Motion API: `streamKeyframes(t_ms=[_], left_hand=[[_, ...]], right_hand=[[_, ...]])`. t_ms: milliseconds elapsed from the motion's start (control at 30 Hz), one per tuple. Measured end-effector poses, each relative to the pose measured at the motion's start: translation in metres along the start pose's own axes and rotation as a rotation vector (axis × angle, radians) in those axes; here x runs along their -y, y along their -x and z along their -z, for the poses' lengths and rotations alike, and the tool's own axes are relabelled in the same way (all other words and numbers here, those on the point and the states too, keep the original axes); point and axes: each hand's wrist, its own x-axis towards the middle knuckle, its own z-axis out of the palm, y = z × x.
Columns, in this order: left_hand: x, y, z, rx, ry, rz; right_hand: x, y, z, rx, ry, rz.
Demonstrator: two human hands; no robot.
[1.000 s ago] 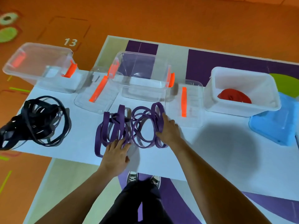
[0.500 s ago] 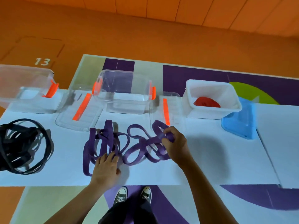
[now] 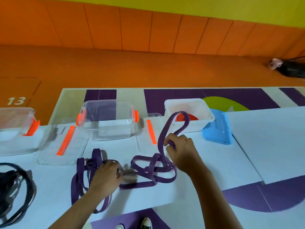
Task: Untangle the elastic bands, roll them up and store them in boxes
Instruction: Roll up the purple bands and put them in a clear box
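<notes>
At the far left of the bench (image 3: pixel 264 138) the black bands (image 3: pixel 6 177) lie in their own heap, well apart from my work. My left grip (image 3: pixel 105 178) rests on the left half of the purple bands (image 3: pixel 149 166). Its fingers are spread and fairly straight, pressing the coils onto the bench rather than closing round them. The fingertips are blurred, so I cannot say more.

From under that palm the tangle runs rightward in flat, crossing loops. Its long axis goes left to right along the near part of the bench, in front of the clear box (image 3: pixel 115 129).

My right grip (image 3: pixel 182 151) sits at the right end of the tangle, raised off the bench, with its fingers curled tight round one strand. From it a single loop (image 3: pixel 163 129) stands up and arches to the far side. The loop's top crosses in front of the white box (image 3: pixel 183 100), which holds a rolled red band (image 3: pixel 192 117). Its other leg drops back into the knot just left of my right grip.

I judge the next move turns on this: the free length lies up and far from the right grip, while the knot lies near and left of it, pinned by the left grip. Pulling up and to the right should draw the strand out against that hold; pulling left would only slacken it. The right grip is nearer the free length, so it should do the drawing.
</notes>
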Motion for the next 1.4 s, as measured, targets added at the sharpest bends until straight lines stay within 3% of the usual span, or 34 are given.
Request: streamKeyframes(t_ms=[200,300,400,500,733,833,1000,1067,1200,1400], left_hand=[[-0.067,-0.01,0.082,0.096,0.863,-0.095],[-0.099,-0.012,0.105,0.134,1.102,-0.106],[-0.103,-0.015,0.112,0.011,0.915,-0.192],[-0.096,-0.018,0.116,0.056,0.826,-0.287],[-0.08,0.002,0.145,0.11,1.105,-0.318],[-0.1,0.011,0.171,0.031,1.128,-0.407],[-0.131,0.011,0.207,-0.269,0.939,-0.502],[-0.135,0.008,0.212,-0.312,1.005,-0.469],[-0.137,0.007,0.219,-0.376,1.279,-0.428],[-0.102,0.001,0.212,-0.529,1.578,-0.169]], right_hand=[[0.024,-0.009,0.023,0.031,-0.081,0.021],[0.039,-0.014,0.024,0.095,-0.09,0.091],[0.045,-0.016,0.026,0.116,-0.095,0.129],[0.045,-0.019,0.029,0.121,-0.154,0.134],[0.037,-0.041,0.051,0.002,-0.54,0.015],[0.037,-0.051,0.042,-0.053,-0.867,-0.061],[0.075,-0.052,0.022,0.178,-1.522,0.017],[0.08,-0.049,0.021,0.251,-1.441,0.056],[0.071,-0.054,-0.003,0.387,-0.747,-0.009],[-0.014,-0.018,-0.079,0.281,-0.387,-0.387]])
